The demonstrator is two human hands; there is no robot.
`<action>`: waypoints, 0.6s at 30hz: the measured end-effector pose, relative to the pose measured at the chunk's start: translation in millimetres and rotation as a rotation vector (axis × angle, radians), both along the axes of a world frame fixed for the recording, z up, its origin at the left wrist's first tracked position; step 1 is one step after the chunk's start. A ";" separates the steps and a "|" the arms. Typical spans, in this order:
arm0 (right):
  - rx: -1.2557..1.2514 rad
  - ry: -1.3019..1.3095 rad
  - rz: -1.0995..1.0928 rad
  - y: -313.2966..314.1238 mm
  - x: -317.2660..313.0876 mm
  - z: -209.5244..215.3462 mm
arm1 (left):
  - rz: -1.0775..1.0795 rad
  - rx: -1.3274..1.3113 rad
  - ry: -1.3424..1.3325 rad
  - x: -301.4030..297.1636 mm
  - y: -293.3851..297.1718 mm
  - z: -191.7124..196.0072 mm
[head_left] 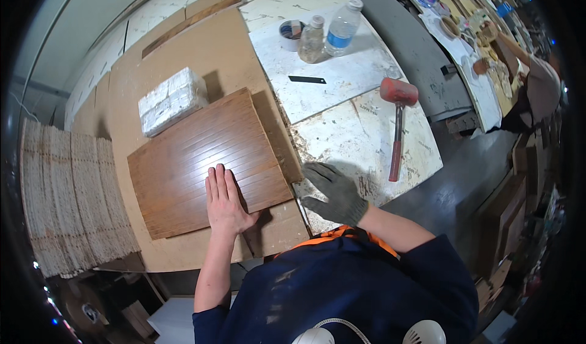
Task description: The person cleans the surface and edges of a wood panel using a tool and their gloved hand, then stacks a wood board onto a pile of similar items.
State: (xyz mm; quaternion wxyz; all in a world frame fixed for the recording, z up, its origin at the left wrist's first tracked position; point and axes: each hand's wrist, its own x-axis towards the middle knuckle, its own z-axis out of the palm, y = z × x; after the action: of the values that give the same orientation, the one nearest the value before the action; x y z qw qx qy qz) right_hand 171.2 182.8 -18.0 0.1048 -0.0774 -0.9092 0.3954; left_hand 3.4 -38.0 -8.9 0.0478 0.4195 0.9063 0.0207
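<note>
Brown grooved board (201, 143) flat on cardboard (223, 48) atop worktop (421, 152). Long axis slants, left end nearer the person, right end farther off; grooves run with it. Left hand (224, 202) bare, flat on near half, fingers extended, pointing away. Gloved right hand (336, 193) empty, fingers spread, beside board's right end.

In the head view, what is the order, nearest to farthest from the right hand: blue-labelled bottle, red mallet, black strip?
From the right hand:
1. Red mallet, to its right.
2. Black strip, ahead.
3. Blue-labelled bottle, beyond the strip.
</note>
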 end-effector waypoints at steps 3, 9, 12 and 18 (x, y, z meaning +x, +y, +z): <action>0.115 -0.064 0.022 -14.7 -17.0 -23.0 | -0.014 -0.022 0.008 -0.6 -0.2 1.6; 0.264 0.031 -0.040 -36.7 -25.6 -70.9 | -0.101 0.073 -0.127 -2.8 0.0 10.8; 0.387 0.019 0.011 -35.3 -22.3 -71.6 | -0.217 0.142 -0.068 9.1 14.9 7.9; 0.240 0.144 -0.053 -40.2 -23.7 -87.4 | -0.048 0.441 -0.014 46.7 68.2 2.9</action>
State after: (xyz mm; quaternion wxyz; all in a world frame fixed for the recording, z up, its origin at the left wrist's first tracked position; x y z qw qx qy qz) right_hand 147.6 142.6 -105.5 0.1887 -0.0597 -0.9377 0.2854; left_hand 50.1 30.2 -6.0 -0.0384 0.4410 0.8692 0.2201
